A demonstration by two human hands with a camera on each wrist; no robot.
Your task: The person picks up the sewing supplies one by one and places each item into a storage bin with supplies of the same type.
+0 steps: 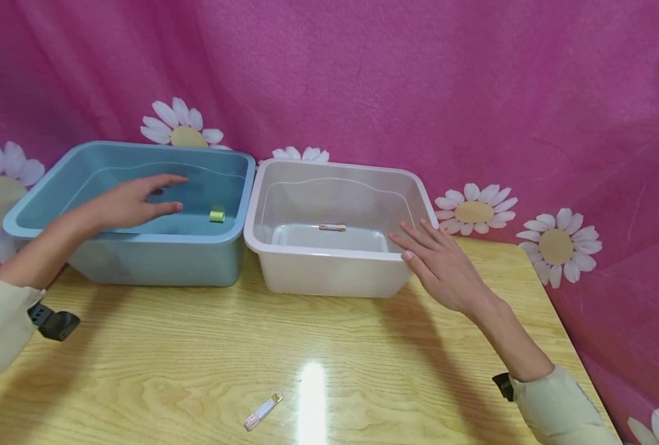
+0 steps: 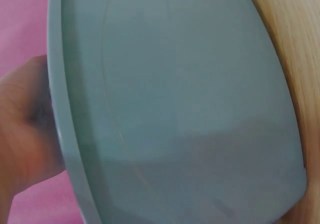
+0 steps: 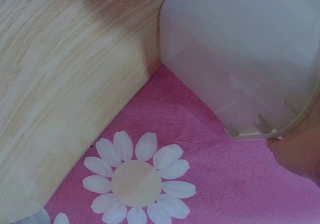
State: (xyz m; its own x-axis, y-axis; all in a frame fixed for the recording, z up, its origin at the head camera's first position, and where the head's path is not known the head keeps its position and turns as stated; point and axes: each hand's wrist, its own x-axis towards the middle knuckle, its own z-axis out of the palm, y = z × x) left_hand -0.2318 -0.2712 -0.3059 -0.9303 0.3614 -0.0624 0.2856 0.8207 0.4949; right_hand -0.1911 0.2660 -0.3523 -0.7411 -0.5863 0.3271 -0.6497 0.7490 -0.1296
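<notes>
My left hand (image 1: 129,201) hovers over the blue bin (image 1: 157,262), its fingers loosely extended and thumb apart, with nothing in them. Inside that bin, right of the fingertips, lies a small yellow-green cylinder (image 1: 217,216). The other hand, my right hand (image 1: 443,266), has its fingers spread at the front right corner of the white bin (image 1: 329,272), fingertips over the rim and nothing gripped. On the white bin's floor sits a small metallic piece that looks like a nail clipper (image 1: 331,227). Another nail clipper (image 1: 263,411), pale and slim, lies on the table near the front.
Both bins stand side by side at the back of the wooden table (image 1: 196,346). Behind them hangs a pink cloth (image 1: 362,74) printed with white daisies. The table's right edge slants down past my right forearm.
</notes>
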